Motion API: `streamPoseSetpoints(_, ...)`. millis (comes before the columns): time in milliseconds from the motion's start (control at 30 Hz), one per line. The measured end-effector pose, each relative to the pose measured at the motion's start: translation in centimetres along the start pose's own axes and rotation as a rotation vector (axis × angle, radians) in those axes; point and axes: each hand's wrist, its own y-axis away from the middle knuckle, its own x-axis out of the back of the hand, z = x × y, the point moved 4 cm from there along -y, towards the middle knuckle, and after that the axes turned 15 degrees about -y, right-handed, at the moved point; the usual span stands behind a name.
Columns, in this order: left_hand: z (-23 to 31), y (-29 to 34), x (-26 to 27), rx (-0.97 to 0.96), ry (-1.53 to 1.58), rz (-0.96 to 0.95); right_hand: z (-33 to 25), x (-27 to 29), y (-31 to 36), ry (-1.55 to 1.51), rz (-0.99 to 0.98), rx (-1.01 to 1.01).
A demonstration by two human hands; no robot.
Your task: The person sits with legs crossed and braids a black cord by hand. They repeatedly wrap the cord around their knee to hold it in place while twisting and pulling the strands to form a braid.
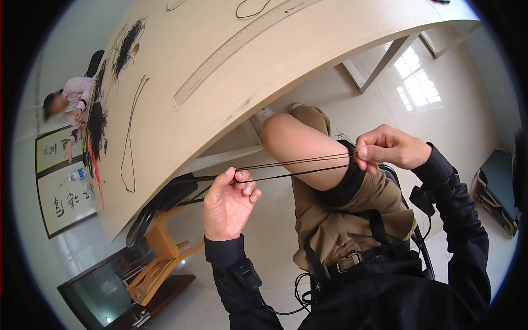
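Note:
A thin black cord (294, 161) is stretched in several strands between my two hands, above my lap. My left hand (226, 208) is closed at its thumb and index finger on the cord's left end, palm turned up. The right hand (391, 147) pinches the other end between thumb and fingertips. Loose thin black ends (343, 136) stick out just left of the right hand. Exactly how the strands loop at the left fingertips is too small to make out.
A pale table (264, 71) curves ahead, bearing a clear ruler (220, 54), a looped black cord (131, 132) and bundles of black cords (98, 124). A wooden chair (159, 247) stands to the left. Another person (77, 93) sits beyond the table's left side.

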Motion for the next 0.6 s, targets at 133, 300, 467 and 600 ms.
streamPoseSetpoints(133, 0.0, 0.4, 1.1, -0.003, 0.004, 0.020, 0.3, 1.8, 0.2, 0.031, 0.049, 0.008)
streamPoseSetpoints(300, 0.1, 0.4, 2.1, -0.022, 0.011, 0.049, 0.4, 3.8, 0.9, 0.050, 0.110, -0.029)
streamPoseSetpoints(467, 0.3, 0.5, 3.2, -0.089, -0.081, 0.060, 0.4, 5.5, 1.6, 0.006, 0.141, -0.046)
streamPoseSetpoints(600, 0.6, 0.6, 3.0, -0.128, -0.209, 0.046, 0.4, 7.0, 2.1, -0.015, 0.196, -0.030)
